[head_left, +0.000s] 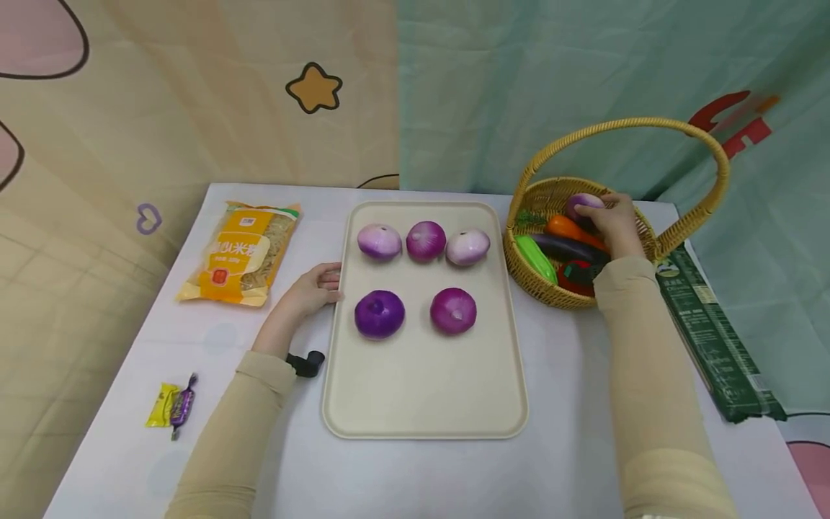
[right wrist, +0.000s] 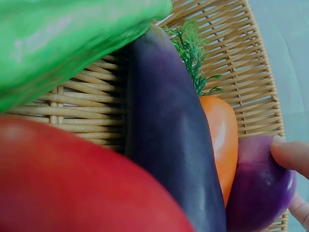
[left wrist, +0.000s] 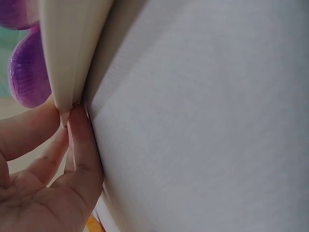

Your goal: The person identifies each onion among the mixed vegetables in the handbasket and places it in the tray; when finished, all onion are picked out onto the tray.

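My right hand (head_left: 616,220) is inside the wicker basket (head_left: 551,294) and grips a purple onion (head_left: 584,207). In the right wrist view that onion (right wrist: 258,186) lies beside an orange carrot (right wrist: 223,140), with thumb and fingertips on its far side. On the left, my left hand (head_left: 311,292) pinches the rim of a cream tray (head_left: 424,396) between thumb and fingers, as the left wrist view shows. Several onions sit on the tray: three in the back row, plus a dark purple onion (head_left: 379,315) and a magenta onion (head_left: 453,311) in front.
The basket also holds an eggplant (head_left: 570,250), a green vegetable (head_left: 537,259) and a red one (head_left: 573,280), under a tall arched handle (head_left: 622,124). A yellow food bag (head_left: 236,256) and two wrapped candies (head_left: 171,405) lie left; a green package (head_left: 716,331) lies right.
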Demonstrator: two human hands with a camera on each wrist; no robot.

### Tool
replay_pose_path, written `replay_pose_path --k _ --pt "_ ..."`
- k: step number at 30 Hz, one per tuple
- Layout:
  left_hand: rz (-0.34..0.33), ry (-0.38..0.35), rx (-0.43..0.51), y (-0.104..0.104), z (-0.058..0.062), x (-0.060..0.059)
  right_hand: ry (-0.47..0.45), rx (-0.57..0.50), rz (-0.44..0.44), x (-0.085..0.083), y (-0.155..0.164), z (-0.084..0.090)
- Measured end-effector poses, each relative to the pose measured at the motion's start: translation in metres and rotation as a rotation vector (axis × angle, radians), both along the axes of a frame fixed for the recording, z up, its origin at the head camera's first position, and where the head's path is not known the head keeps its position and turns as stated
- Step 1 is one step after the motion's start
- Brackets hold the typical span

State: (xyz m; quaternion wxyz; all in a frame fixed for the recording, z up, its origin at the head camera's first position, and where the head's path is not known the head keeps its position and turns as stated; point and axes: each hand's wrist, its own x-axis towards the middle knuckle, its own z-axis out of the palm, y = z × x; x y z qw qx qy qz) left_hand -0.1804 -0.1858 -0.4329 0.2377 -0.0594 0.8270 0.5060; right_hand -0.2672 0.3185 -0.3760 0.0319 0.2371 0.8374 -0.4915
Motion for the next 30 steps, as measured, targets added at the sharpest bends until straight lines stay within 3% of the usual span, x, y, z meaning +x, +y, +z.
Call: replay_pose_path --k 7,16,23,30 --pt "-0.008 0.006 -0.003 0.001 -0.002 0.001 -0.017 -0.044 -0.011 0.003 0.001 0.003" --pt "0.0 0.001 0.007 0.001 0.002 0.002 -0.019 -0.197 0.041 0.02 -0.005 0.033" --pt "-0.018 0.021 -0.028 0.0 0.002 0.002 -0.002 -0.136 0.217 0.059 -0.025 0.051" --pt "-0.023 0.024 -0.035 -0.001 0.002 0.0 -0.011 -0.169 0.303 0.105 -0.059 0.047"
